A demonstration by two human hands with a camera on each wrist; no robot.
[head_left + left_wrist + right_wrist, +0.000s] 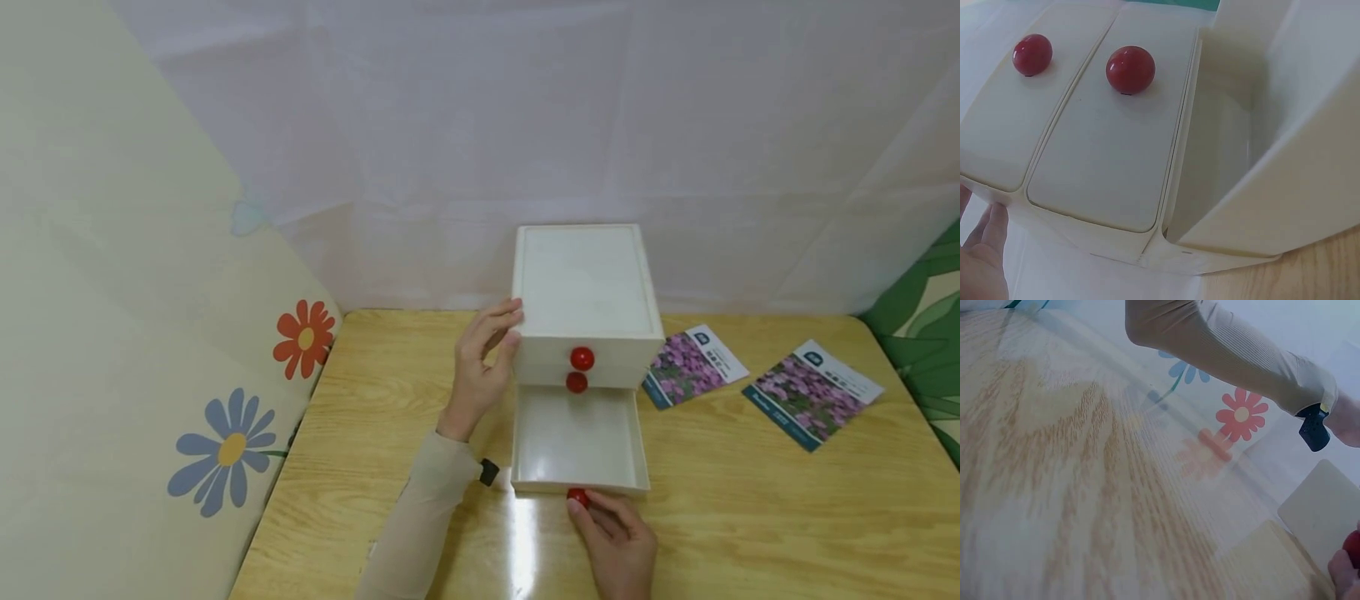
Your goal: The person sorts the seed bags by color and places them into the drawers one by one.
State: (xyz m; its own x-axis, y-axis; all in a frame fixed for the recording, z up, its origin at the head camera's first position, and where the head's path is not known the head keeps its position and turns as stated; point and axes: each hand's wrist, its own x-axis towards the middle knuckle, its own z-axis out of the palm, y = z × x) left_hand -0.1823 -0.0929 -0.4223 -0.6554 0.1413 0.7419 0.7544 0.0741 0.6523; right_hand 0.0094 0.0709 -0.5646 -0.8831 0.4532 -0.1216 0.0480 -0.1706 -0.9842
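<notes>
One boxy cabinet (585, 279) has three round, glossy red knobs (582, 359). Right hand (621, 537) pinches the lowest, left hand (478, 371) rests loosely spread against the side; two flat cards (692, 367) lie nearby.

White drawer cabinet (585, 279), bottom drawer (577, 442) open

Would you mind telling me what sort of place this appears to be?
It looks like a small indoor corner, perhaps set up for filming: a wood-patterned table stands before a creased pale sheet, and the pale wall on the left is decorated with large cartoon-like flowers.
</notes>
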